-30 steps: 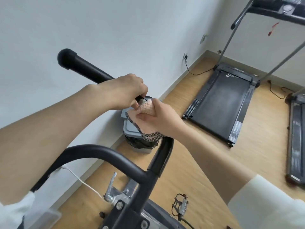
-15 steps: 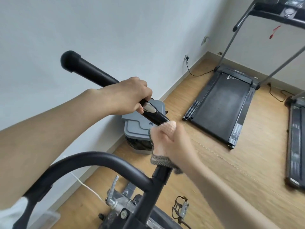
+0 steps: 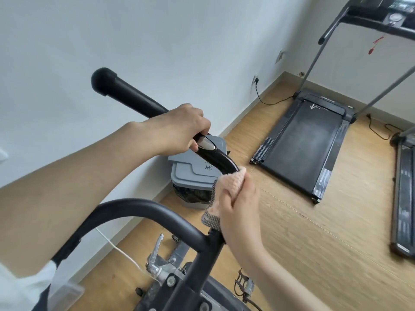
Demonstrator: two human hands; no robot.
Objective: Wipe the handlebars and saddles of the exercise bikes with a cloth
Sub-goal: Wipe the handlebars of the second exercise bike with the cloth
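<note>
The exercise bike's black handlebar [image 3: 125,95] rises to the upper left and ends in a rounded cap. My left hand [image 3: 179,129] grips it midway, just above a silver sensor plate [image 3: 205,143]. Below that plate my right hand [image 3: 238,205] holds a pink and grey knitted cloth [image 3: 226,185] wrapped round the bar's lower bend. A second curved bar [image 3: 139,207] of the handlebar arcs across the lower left and meets the stem [image 3: 202,265]. No saddle is in view.
A grey lidded bin [image 3: 193,173] with a black bag stands by the wall under the handlebar. A treadmill [image 3: 301,142] lies on the wooden floor to the right, another [image 3: 404,198] at the right edge. A bike pedal [image 3: 243,283] and a white cable [image 3: 121,252] show below.
My right hand has slid the cloth down the bar away from my left hand, uncovering the silver sensor plate. Since half a second ago it has barely moved.
</note>
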